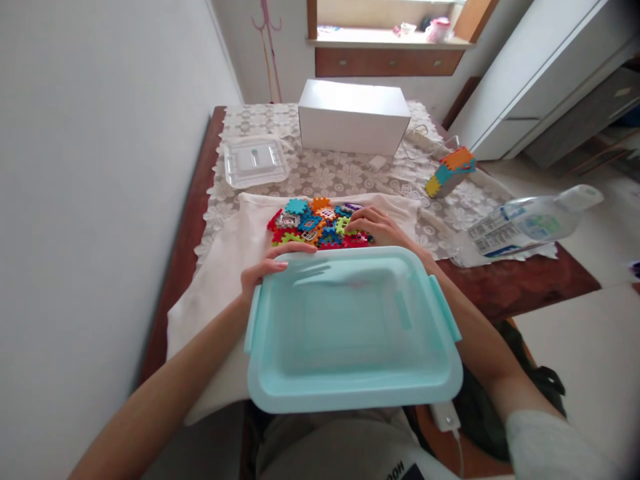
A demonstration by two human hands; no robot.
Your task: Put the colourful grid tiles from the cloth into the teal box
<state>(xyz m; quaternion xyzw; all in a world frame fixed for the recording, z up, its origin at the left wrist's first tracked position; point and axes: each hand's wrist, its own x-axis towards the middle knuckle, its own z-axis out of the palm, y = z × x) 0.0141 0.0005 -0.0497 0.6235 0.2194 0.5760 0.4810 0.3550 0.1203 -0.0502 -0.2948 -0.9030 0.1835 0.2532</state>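
My left hand [263,270] grips the far left corner of a pale teal plastic tub [350,400], its fingers over the rim. The tub is tilted towards me above the near table edge, its inside facing up at me. Just beyond it lies a heap of colourful interlocking plastic building pieces [310,223], in red, blue, orange, green, white and purple. At the heap's right side, my right hand [377,227] has curled fingers on a lime-green building piece [342,225]; the thumb is partly hidden. My right forearm passes beside the tub's right handle.
A white box [355,120] stands at the back, with a clear plastic lid [255,162] to its left. On the right are a built block of pieces [450,175] and a clear bottle [530,223]. A white cloth [215,293] lies over the lace tablecloth. A wall runs along the left.
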